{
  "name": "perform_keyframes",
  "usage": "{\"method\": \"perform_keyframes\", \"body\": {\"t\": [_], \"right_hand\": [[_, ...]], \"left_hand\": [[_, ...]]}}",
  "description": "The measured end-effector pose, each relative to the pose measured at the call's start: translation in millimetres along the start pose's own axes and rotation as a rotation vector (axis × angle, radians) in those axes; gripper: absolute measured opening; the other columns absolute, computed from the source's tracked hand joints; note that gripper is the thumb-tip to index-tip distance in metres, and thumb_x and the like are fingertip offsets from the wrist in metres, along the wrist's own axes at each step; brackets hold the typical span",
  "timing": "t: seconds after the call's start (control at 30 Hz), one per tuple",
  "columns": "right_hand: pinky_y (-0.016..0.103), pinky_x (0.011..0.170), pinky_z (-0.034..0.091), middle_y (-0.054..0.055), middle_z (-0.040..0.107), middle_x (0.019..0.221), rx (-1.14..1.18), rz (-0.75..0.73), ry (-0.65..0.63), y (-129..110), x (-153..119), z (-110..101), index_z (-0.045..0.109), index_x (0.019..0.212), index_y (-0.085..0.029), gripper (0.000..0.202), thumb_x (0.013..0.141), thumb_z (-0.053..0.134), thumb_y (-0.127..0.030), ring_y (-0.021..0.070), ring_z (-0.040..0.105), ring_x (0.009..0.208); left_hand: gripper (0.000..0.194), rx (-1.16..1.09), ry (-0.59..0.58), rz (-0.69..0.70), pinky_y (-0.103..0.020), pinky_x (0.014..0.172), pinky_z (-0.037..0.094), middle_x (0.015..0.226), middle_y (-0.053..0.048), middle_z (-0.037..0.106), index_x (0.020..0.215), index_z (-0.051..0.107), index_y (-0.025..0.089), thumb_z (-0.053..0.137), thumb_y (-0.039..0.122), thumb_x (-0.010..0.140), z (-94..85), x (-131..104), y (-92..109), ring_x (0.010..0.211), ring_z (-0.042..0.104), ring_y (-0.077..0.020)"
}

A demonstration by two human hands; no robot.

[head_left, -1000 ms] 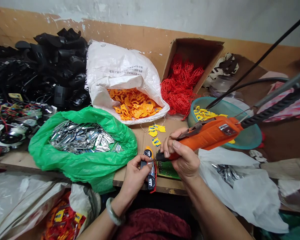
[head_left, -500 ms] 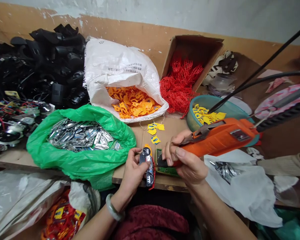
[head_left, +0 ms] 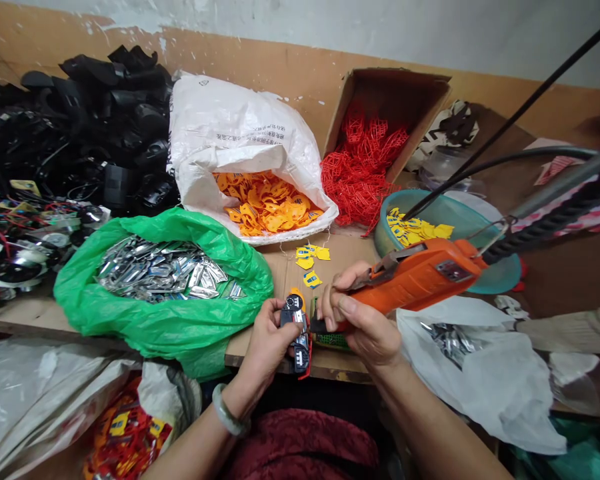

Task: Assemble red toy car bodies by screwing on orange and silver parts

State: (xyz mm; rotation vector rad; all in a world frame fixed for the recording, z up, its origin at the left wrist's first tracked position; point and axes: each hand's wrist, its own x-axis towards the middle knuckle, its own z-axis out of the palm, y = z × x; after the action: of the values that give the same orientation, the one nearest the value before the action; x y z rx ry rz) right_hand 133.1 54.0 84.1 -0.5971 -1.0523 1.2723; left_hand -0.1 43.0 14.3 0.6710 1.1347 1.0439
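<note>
My left hand (head_left: 273,337) is closed around a small toy vehicle (head_left: 299,337), with black wheels, silver and orange parts and a red edge, at the table's front. In my right hand (head_left: 365,320) is an orange power screwdriver (head_left: 420,273), gripped round its body and pointing left. Its dark tip end is beside the toy vehicle; whether they touch I cannot tell. Behind the fingers a green basket (head_left: 333,339) of small metal pieces is partly hidden. Several yellow pieces (head_left: 311,279) lie on the cardboard just beyond.
A green bag (head_left: 160,327) of silver pieces stands at left, a white sack (head_left: 240,113) of orange pieces behind. Red frames (head_left: 363,167) spill from a box. A teal basin (head_left: 387,240) holds yellow pieces. Black cables (head_left: 520,127) run from the screwdriver. A white bag (head_left: 495,393) hangs at right.
My right hand has moved left with the power screwdriver, bringing its tip end close to the toy vehicle. My left hand stays nearly where it was.
</note>
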Motion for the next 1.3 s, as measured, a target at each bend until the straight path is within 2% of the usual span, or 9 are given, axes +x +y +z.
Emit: {"method": "perform_keyframes", "body": {"t": [0.17,0.43,0.67,1.3], "right_hand": [[0.029,0.052,0.047,-0.007,0.055,0.057,-0.002,0.001,-0.013,-1.8,0.2,1.9,0.06,0.095,-0.024,0.015,0.084,0.07,-0.024,0.0122,0.052,0.045],[0.029,0.053,0.046,-0.008,0.054,0.057,-0.037,0.023,-0.027,-0.9,-2.5,-2.2,0.059,0.097,-0.024,0.017,0.086,0.071,-0.03,0.0125,0.053,0.045],[0.03,0.053,0.047,-0.008,0.053,0.058,-0.047,0.026,-0.024,-1.1,-4.1,-1.6,0.057,0.097,-0.025,0.019,0.085,0.071,-0.031,0.0128,0.052,0.045],[0.032,0.05,0.045,-0.007,0.05,0.056,-0.062,0.041,-0.016,-2.6,-6.9,0.6,0.057,0.095,-0.025,0.02,0.084,0.072,-0.034,0.0147,0.049,0.045]], "left_hand": [[0.033,0.021,-0.007,0.0,-0.019,0.048,0.042,0.064,0.006,0.065,0.091,0.053,0.02,0.069,0.019,0.062,-0.3,0.2,0.5,0.049,0.059,-0.0109],[0.023,0.075,-0.031,-0.009,-0.019,0.043,0.041,0.062,0.003,0.065,0.082,0.061,0.016,0.069,0.022,0.061,-1.3,0.1,3.9,0.047,0.056,-0.01],[0.021,0.076,0.0,-0.006,-0.018,0.039,0.039,0.059,0.004,0.062,0.077,0.061,0.016,0.07,0.021,0.058,-0.7,-0.1,3.7,0.043,0.05,-0.0085],[0.022,0.065,-0.003,-0.001,-0.02,0.044,0.041,0.061,0.004,0.063,0.076,0.06,0.017,0.072,0.021,0.058,-2.6,0.8,3.6,0.046,0.056,-0.0109]]}}
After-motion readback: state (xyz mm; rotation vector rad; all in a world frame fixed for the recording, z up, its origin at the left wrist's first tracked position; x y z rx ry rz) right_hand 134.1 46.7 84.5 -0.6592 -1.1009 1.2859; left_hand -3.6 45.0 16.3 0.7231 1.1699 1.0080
